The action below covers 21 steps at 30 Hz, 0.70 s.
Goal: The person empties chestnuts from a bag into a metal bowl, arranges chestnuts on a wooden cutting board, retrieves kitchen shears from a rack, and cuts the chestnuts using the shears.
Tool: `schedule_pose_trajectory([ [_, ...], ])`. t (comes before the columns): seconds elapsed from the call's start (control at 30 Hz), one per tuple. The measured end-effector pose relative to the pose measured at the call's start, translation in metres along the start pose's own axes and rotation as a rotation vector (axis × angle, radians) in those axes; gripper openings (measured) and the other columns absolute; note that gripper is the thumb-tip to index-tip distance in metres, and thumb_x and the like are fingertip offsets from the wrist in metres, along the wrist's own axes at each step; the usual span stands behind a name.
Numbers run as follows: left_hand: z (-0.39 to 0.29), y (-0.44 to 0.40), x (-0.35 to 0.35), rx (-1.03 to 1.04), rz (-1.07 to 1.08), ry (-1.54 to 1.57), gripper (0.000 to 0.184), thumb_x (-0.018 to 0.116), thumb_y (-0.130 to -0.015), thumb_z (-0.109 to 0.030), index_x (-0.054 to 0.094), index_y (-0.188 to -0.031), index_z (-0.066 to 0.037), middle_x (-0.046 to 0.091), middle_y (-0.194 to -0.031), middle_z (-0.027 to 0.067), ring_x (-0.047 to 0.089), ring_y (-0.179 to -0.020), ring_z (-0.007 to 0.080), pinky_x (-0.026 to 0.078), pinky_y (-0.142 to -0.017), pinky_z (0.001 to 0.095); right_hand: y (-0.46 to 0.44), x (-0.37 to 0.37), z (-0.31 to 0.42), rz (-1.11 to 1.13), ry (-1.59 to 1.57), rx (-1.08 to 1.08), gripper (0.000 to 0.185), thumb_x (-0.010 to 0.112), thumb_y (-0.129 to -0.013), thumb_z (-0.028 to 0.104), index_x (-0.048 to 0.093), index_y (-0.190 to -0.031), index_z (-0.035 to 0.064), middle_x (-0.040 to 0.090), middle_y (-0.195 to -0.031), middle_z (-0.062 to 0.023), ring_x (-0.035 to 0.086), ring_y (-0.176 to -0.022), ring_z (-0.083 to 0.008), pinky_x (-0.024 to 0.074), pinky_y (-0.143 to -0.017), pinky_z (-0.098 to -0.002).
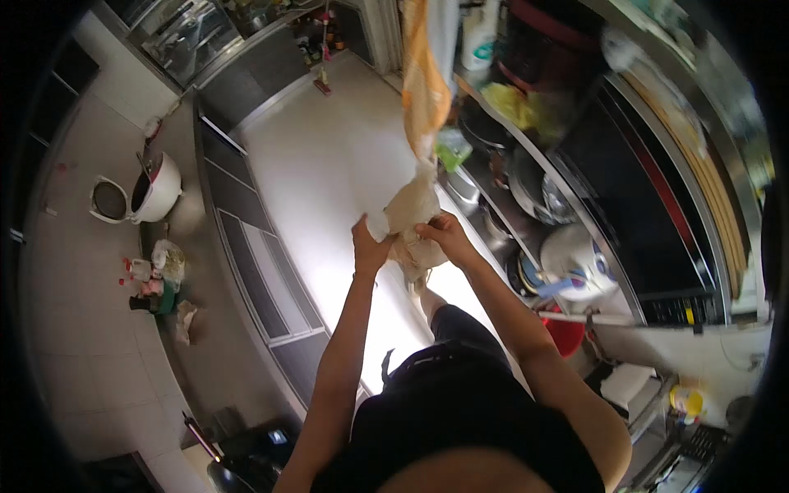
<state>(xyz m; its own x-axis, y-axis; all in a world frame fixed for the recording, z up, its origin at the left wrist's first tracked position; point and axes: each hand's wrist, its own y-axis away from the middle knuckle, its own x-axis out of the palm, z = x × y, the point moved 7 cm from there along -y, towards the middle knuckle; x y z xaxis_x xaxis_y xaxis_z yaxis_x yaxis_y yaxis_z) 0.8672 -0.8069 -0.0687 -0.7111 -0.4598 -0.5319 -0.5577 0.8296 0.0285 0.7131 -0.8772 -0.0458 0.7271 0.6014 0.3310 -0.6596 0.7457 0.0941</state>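
Observation:
A pale, crumpled cloth [413, 205] is stretched between my hands in front of my body, above the floor. My left hand [371, 244] is closed on its left edge. On the other side, my right hand [446, 236] pinches it between thumb and fingers. Just above, an orange and white towel [423, 86] hangs down and narrows to where the pale cloth begins; I cannot tell whether the two are joined. Loose folds of the pale cloth hang below my hands, over my leg.
To the right, a shelf rack holds pots [530, 177], a green bag [452, 150] and a black oven-like appliance [637, 197]. A red bucket [564, 335] stands low. Along the left counter [205, 304] are a white rice cooker [160, 191] and several bottles. A broom [323, 85] stands far back.

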Motion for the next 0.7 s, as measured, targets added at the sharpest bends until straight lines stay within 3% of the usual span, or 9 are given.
schedule_pose_trajectory([
  [0.13, 0.032, -0.113, -0.006, -0.278, 0.101, 0.556, 0.020, 0.055, -0.069, -0.007, 0.057, -0.086, 0.003, 0.057, -0.078, 0.0086, 0.053, -0.070, 0.0156, 0.044, -0.068, 0.0277, -0.112, -0.028, -0.005, -0.203, -0.136, -0.028, 0.022, 0.061, -0.076, 0.017, 0.054, -0.086, -0.0005, 0.056, -0.070, -0.0039, 0.051, -0.060, -0.0110, 0.0409, -0.055, -0.0230],
  [0.17, 0.054, -0.147, 0.003, -0.164, 0.119, 0.910, 0.015, 0.050, -0.069, -0.004, 0.057, -0.080, 0.002, 0.054, -0.068, 0.0036, 0.050, -0.063, 0.0110, 0.043, -0.063, 0.0237, -0.148, -0.041, -0.018, -0.261, -0.116, 0.010, 0.021, 0.061, -0.076, 0.017, 0.053, -0.085, 0.0000, 0.055, -0.069, -0.0039, 0.051, -0.058, -0.0110, 0.0408, -0.054, -0.0232],
  [0.27, 0.026, -0.211, -0.020, -0.144, 0.040, 0.491, 0.012, 0.049, -0.073, -0.008, 0.055, -0.074, 0.001, 0.054, -0.069, 0.0043, 0.049, -0.063, 0.0117, 0.041, -0.060, 0.0232, -0.216, -0.054, -0.043, -0.442, -0.086, 0.098, 0.023, 0.062, -0.077, 0.018, 0.047, -0.088, 0.0055, 0.048, -0.065, -0.0005, 0.045, -0.051, -0.0079, 0.0386, -0.048, -0.0220],
  [0.37, 0.082, -0.282, -0.014, 0.003, -0.001, 0.286, 0.015, 0.049, -0.076, -0.012, 0.056, -0.076, 0.002, 0.054, -0.069, 0.0050, 0.049, -0.062, 0.0130, 0.041, -0.059, 0.0239, -0.268, -0.040, -0.009, -0.669, 0.173, -0.279, 0.059, 0.066, -0.070, 0.012, 0.031, -0.117, 0.0018, 0.040, -0.104, -0.0126, 0.049, -0.083, -0.0183, 0.0457, -0.067, -0.0280],
  [0.4, 0.047, -0.296, -0.031, -0.056, 0.036, 0.311, 0.017, 0.049, -0.077, -0.014, 0.056, -0.078, 0.002, 0.055, -0.069, 0.0054, 0.050, -0.063, 0.0137, 0.041, -0.059, 0.0242, -0.269, -0.011, 0.038, -0.628, 0.320, -0.281, 0.067, 0.067, -0.068, 0.011, 0.027, -0.122, 0.0033, 0.031, -0.114, -0.0136, 0.041, -0.099, -0.0234, 0.0446, -0.076, -0.0328],
  [0.5, 0.024, -0.354, -0.041, -0.265, 0.057, 0.452, 0.025, 0.048, -0.080, -0.022, 0.058, -0.086, 0.001, 0.058, -0.074, 0.0063, 0.054, -0.070, 0.0152, 0.042, -0.062, 0.0274, -0.294, 0.045, 0.093, -0.367, 1.007, -0.741, 0.040, 0.063, -0.068, 0.012, 0.048, -0.104, 0.0027, 0.044, -0.105, -0.0161, 0.041, -0.101, -0.0321, 0.0351, -0.084, -0.0426],
  [0.57, 0.037, -0.393, -0.030, -0.464, 0.072, 0.603, 0.022, 0.050, -0.078, -0.017, 0.058, -0.083, 0.002, 0.056, -0.071, 0.0055, 0.052, -0.063, 0.0148, 0.041, -0.058, 0.0259, -0.337, 0.060, 0.091, -0.259, 1.077, -0.770, 0.026, 0.061, -0.070, 0.012, 0.055, -0.095, 0.0055, 0.048, -0.100, -0.0157, 0.041, -0.101, -0.0326, 0.0313, -0.086, -0.0442],
  [0.6, 0.056, -0.421, -0.016, -0.405, 0.121, 0.698, 0.023, 0.051, -0.079, -0.020, 0.059, -0.086, 0.001, 0.059, -0.073, 0.0089, 0.053, -0.061, 0.0177, 0.042, -0.055, 0.0288, -0.363, 0.056, 0.083, -0.299, 1.112, -0.748, 0.026, 0.059, -0.071, 0.011, 0.055, -0.097, 0.0083, 0.047, -0.103, -0.0156, 0.041, -0.101, -0.0331, 0.0318, -0.086, -0.0443],
  [0.7, 0.078, -0.513, -0.005, 0.119, 0.077, 0.123, 0.021, 0.051, -0.080, -0.021, 0.059, -0.082, -0.001, 0.059, -0.072, 0.0131, 0.054, -0.058, 0.0205, 0.042, -0.054, 0.0312, -0.431, 0.024, 0.104, -0.674, 1.109, -0.724, 0.027, 0.058, -0.072, 0.012, 0.055, -0.099, 0.0095, 0.046, -0.106, -0.0164, 0.041, -0.101, -0.0343, 0.0318, -0.086, -0.0440],
])
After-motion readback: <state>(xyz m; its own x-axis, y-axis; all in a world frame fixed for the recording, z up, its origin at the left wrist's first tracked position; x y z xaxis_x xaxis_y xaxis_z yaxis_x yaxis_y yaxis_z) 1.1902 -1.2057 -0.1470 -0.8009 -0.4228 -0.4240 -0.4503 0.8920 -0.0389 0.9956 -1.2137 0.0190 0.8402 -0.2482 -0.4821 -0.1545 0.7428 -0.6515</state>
